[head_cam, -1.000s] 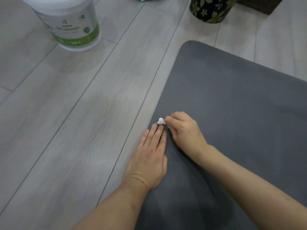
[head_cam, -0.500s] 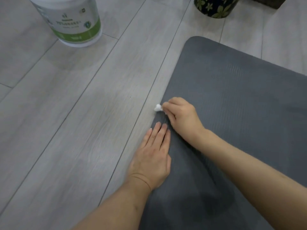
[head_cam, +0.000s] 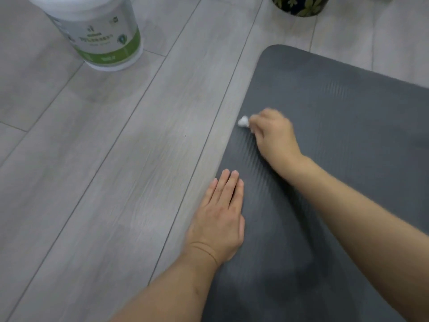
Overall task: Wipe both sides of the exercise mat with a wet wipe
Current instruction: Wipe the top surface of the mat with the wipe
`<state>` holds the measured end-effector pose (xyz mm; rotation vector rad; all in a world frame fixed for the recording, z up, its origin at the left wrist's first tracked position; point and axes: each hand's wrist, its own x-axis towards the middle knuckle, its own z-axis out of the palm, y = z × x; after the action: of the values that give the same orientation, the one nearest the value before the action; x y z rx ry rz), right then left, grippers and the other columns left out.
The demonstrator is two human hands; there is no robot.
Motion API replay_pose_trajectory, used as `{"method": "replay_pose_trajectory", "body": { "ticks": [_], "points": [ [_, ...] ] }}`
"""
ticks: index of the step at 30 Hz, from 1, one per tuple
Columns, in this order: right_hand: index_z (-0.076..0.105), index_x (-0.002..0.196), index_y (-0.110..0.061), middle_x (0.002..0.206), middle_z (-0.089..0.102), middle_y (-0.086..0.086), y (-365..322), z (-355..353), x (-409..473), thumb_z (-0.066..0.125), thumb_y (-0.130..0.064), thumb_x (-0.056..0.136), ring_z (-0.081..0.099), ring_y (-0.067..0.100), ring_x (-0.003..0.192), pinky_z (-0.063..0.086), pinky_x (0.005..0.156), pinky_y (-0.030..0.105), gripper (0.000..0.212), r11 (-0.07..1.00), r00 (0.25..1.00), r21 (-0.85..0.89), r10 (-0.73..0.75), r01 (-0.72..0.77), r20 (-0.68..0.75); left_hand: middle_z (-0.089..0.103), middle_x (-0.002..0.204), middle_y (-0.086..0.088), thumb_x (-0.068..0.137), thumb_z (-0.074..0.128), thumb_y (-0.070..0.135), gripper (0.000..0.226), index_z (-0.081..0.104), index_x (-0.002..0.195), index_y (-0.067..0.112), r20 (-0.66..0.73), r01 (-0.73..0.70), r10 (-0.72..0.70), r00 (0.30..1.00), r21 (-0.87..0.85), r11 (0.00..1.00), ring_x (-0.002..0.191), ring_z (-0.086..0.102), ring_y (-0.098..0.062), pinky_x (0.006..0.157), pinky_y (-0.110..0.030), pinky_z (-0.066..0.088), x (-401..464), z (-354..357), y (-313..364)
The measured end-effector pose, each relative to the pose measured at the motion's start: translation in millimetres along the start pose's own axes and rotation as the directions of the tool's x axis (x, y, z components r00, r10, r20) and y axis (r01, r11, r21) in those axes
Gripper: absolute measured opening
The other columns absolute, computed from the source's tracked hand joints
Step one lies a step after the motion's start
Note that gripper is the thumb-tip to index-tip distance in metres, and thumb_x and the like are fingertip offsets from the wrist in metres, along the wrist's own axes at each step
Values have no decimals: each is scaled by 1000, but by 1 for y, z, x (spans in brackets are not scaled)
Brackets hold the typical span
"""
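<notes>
My right hand (head_cam: pixel 274 135) pinches the balled-up wet wipe (head_cam: pixel 243 122) and has slid it farther along the left edge of the grey exercise mat (head_cam: pixel 348 159) than a second ago; my left hand (head_cam: pixel 218 214) lies flat, fingers straight and together, pressing the near-left edge where mat meets floor (head_cam: pixel 92 170), and has not moved; so I judge the edge stroke is progressing toward the far corner, with the underside not yet wiped; the white tub (head_cam: pixel 102 36) stands far left.
</notes>
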<state>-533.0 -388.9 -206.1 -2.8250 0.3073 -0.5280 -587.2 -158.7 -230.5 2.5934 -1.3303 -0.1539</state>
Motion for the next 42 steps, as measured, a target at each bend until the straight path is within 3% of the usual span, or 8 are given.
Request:
{"method": "replay_pose_trajectory", "body": {
  "ticks": [7, 13, 17, 21, 23, 29, 39, 42],
  "points": [
    [68, 94, -6, 88, 60, 7, -13, -25, -78, 56, -10, 102, 54, 29, 78, 48, 66, 40, 16, 976, 972, 82, -209, 201, 106, 28, 167, -14, 90, 37, 28, 71, 36, 157, 3, 11, 5, -5, 1000, -5, 1000, 157, 19, -26, 125, -44, 19, 1, 0, 0],
    [62, 69, -5, 75, 54, 15, 50, -13, 12, 57, -14, 91, 55, 37, 72, 41, 61, 40, 24, 983, 982, -20, 181, -182, -47, 29, 167, -12, 92, 35, 28, 69, 36, 157, 5, 21, 28, -28, 999, -4, 1000, 157, 21, -25, 124, -42, 18, 2, -3, 1],
    [63, 68, -6, 72, 54, 13, 30, -19, -11, 62, -10, 90, 54, 35, 66, 42, 57, 37, 22, 986, 987, 43, 159, -159, -13, 35, 164, -11, 90, 36, 28, 68, 42, 155, 6, 42, 51, -50, 998, -16, 999, 155, 27, -25, 124, -41, 19, 2, -7, 4],
    [61, 74, -10, 76, 53, 8, 29, -30, -45, 56, -15, 94, 54, 33, 73, 49, 61, 44, 22, 993, 990, 82, 69, -79, 119, 67, 122, -9, 83, 38, 26, 46, 73, 109, 10, -7, 115, -115, 993, -39, 993, 117, 62, -30, 101, -40, 49, 32, -27, 9],
    [61, 75, -9, 77, 53, 8, 38, -34, -43, 54, -16, 94, 53, 32, 73, 49, 63, 46, 22, 986, 988, 102, 123, -133, 92, 62, 100, -7, 84, 37, 23, 33, 68, 91, 12, -41, 140, -144, 989, -84, 987, 96, 59, -30, 84, -43, 51, 67, -35, 4],
    [73, 88, -9, 85, 57, 6, 69, -39, -4, 66, -11, 96, 56, 24, 75, 46, 71, 37, 11, 923, 945, 242, 322, -300, -55, 57, 143, -17, 95, 42, 5, 43, 63, 132, -1, -131, 183, -222, 966, -257, 949, 137, 49, -34, 121, -39, 33, 183, -6, -9],
    [66, 89, -5, 86, 58, 8, 73, 1, 55, 56, -9, 102, 54, 29, 79, 51, 67, 42, 16, 985, 991, 128, -125, 119, 39, 37, 162, -18, 91, 31, 13, 65, 41, 153, -2, -91, 121, -138, 986, -169, 978, 152, 31, -32, 126, -43, 21, 203, 8, -15],
    [64, 87, -3, 88, 59, 12, 109, 6, 108, 56, -7, 98, 56, 33, 82, 51, 64, 46, 15, 992, 990, 38, -122, 120, 69, 35, 162, -20, 92, 34, 14, 63, 43, 151, -4, -74, 89, -96, 993, -93, 992, 152, 31, -33, 124, -45, 21, 202, 7, -16]
  ]
}}
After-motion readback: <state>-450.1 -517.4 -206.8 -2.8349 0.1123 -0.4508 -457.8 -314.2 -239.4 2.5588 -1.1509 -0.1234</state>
